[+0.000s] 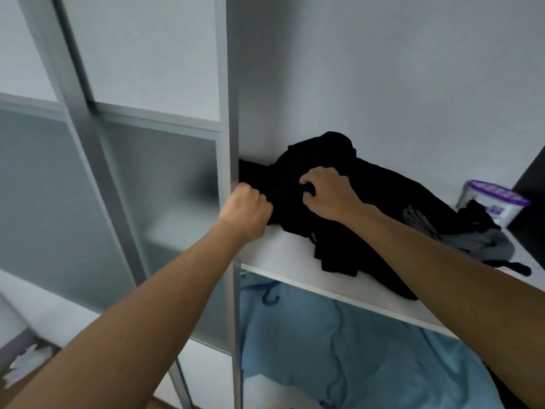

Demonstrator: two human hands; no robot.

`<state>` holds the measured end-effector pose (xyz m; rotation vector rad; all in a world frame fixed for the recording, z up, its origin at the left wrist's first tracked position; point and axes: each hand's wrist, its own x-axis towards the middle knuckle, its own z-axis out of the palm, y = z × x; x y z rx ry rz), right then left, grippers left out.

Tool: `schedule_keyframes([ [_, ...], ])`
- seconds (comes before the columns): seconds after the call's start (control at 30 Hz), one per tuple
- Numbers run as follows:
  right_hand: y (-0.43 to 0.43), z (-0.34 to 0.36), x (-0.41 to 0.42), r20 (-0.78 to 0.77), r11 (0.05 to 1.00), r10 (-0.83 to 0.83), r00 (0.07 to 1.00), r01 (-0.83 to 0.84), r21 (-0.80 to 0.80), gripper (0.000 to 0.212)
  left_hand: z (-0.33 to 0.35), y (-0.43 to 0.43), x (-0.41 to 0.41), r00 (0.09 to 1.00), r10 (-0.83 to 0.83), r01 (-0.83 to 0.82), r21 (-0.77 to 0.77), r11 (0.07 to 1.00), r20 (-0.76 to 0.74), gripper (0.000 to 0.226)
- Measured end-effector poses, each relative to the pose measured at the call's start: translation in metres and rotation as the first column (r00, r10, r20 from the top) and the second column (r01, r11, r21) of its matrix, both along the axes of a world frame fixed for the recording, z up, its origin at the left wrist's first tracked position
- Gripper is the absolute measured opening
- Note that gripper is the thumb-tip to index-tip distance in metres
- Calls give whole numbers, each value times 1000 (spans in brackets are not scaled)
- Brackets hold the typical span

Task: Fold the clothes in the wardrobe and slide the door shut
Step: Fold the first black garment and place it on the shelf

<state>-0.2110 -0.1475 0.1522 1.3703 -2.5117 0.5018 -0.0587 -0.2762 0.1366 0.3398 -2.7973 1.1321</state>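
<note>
I have both hands on the crumpled black cloth garment (383, 196), which lies heaped on the white wardrobe shelf (280, 249). My left hand (246, 209) is clenched into a fist round the garment's near-left edge, right beside the aluminium-framed frosted sliding door (165, 178). Just to its right, my right hand (327, 193) claws into the top of the heap, fingers curled and pinching a fold. I judge this two-point grip is meant to pull the cloth out flat for folding. The heap's long axis runs from my left hand away past my right wrist (collar and hem I cannot tell apart). Beyond my right forearm lie a grey cloth (486, 243) and a purple-lidded white tub (495, 202).
</note>
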Motion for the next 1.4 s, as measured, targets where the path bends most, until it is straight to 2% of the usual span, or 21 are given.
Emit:
schedule_keyframes([
  [0.17,-10,5,-47,-108,964,-158,981,177,197,66,-2,-35,13,992,124,-123,23,992,-27,27],
  [0.27,-18,5,-74,-69,979,-170,983,176,101,72,-8,-53,17,966,257,-255,101,962,-12,24],
  [0.33,-24,2,-87,-115,986,-165,980,166,-6,67,-14,-64,16,940,342,-336,144,931,-12,23],
  [0.4,-31,-1,-99,-163,983,-182,970,182,-16,63,-19,-71,13,900,436,-432,132,892,-5,23],
  [0.47,-36,-3,-110,-106,974,-211,972,218,60,62,-24,-75,11,848,529,-530,97,842,38,23],
  [0.53,-36,-5,-123,-26,971,-230,973,231,60,50,-26,-77,9,795,602,-607,106,788,76,24],
  [0.6,-33,-2,-132,57,974,-209,976,213,-78,26,-24,-81,2,748,655,-662,193,724,108,26],
  [0.67,-31,5,-135,204,953,-140,969,187,-237,21,-22,-82,-12,725,676,-657,431,619,134,31],
  [0.7,-31,10,-131,279,935,-53,959,146,-322,21,-21,-81,-20,719,679,-594,638,490,148,37],
  [0.73,-31,15,-122,341,908,74,937,78,-412,19,-19,-78,-29,717,673,-456,853,253,184,47],
  [0.77,-29,19,-108,379,879,205,902,2,-478,17,-17,-75,-39,725,650,-242,968,-69,228,60],
  [0.8,-26,20,-91,392,866,312,865,-90,-491,14,-13,-72,-46,746,614,-26,932,-362,259,71],
  [0.83,-22,17,-71,382,866,400,833,-207,-455,13,-9,-69,-52,776,563,130,802,-584,284,82],
  [0.87,-17,8,-51,352,862,470,810,-335,-380,11,-5,-65,-54,811,504,223,640,-735,297,93],
  [0.9,-10,-3,-30,312,844,530,789,-455,-285,10,-3,-62,-54,841,455,265,512,-817,292,102],
  [0.93,-2,-17,-10,265,815,579,771,-550,-181,11,0,-59,-54,862,423,270,452,-850,279,110],
  [1.03,14,-51,41,144,717,682,717,-695,64,26,-2,-46,-50,882,402,204,570,-796,245,103],
  [1.17,17,-64,81,181,645,722,667,-745,173,31,-28,-37,-34,901,385,24,865,-502,199,41],
  [1.27,17,-66,103,239,610,707,665,-745,269,36,-52,-34,-16,937,313,-36,932,-362,157,8],
  [1.33,25,-68,107,263,693,609,749,-663,283,37,-64,-36,-4,959,276,17,961,-276,63,6],
  [1.4,29,-62,104,237,863,454,859,-490,121,41,-72,-47,17,970,243,89,965,-247,-27,11],
])
